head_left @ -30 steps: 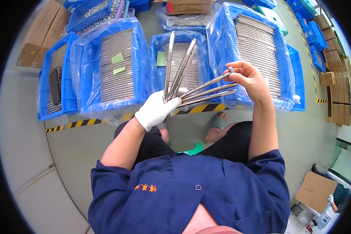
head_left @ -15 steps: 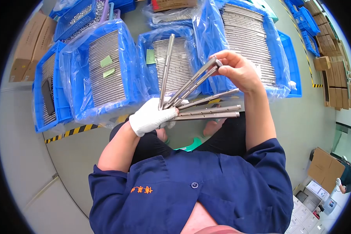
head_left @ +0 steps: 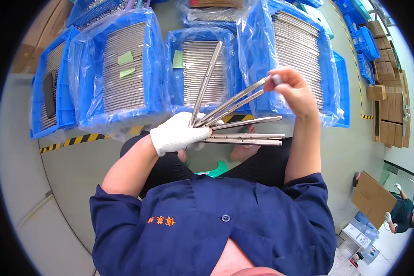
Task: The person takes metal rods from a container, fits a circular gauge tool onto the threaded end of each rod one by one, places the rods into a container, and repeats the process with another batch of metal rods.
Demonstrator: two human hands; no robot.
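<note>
My left hand [head_left: 178, 132], in a white glove, is closed around the near ends of several metal rods [head_left: 234, 103] with small holes along them. The rods fan out, one pointing up and others toward the right. My bare right hand [head_left: 295, 91] is at the far end of the upper slanting rods. Its thumb and fingers pinch a small grey cylindrical piece [head_left: 277, 80], just past the rod tips. Whether the piece touches a rod cannot be made out. Behind the rods stands a blue crate [head_left: 169, 92] lined with clear plastic, holding rows of similar rods.
More lined blue crates of rods stand left [head_left: 152, 55] and right [head_left: 333, 94]. Green paper notes [head_left: 125, 57] lie on the left rods. Yellow-black tape [head_left: 85, 140] marks the floor. Cardboard boxes [head_left: 393, 108] line the right. Another person [head_left: 404, 211] handles a cardboard sheet [head_left: 373, 198].
My right hand has shifted right and slightly down, with the small grey piece now beyond the rod tips. The rods in my left hand are spread a little differently. The view has shifted.
</note>
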